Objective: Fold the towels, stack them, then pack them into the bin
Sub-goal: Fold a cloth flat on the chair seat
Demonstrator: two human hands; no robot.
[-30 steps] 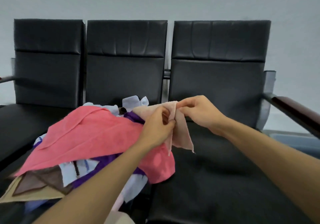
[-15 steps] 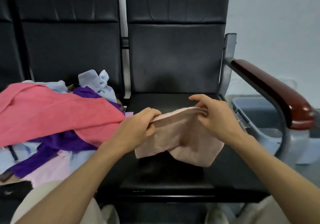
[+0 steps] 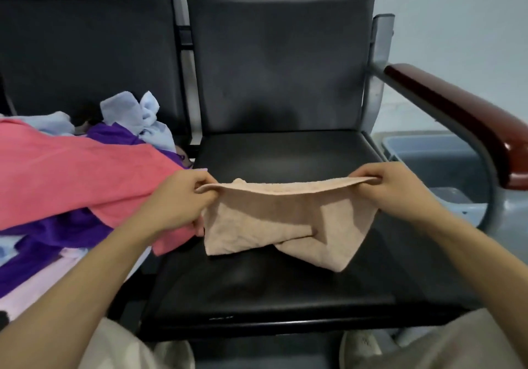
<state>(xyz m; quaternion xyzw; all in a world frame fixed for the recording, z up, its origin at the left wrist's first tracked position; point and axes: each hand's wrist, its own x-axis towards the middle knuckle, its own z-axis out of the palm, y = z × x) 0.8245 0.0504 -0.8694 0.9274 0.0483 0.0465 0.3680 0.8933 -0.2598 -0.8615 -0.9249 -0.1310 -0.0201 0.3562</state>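
Beige terry towel, nubbly, top edge stretched taut; left hand and right hand pinch its corners; heaped cloths at nine o'clock.

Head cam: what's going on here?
A person holds a beige terry towel taut by its top edge over the black padded chair seat, left hand and right hand each pinching a corner. Its lower part hangs crumpled, not yet folded. A coral pink towel tops the heap of unfolded towels on the next seat left. The grey plastic bin sits beyond the dark red armrest, right.
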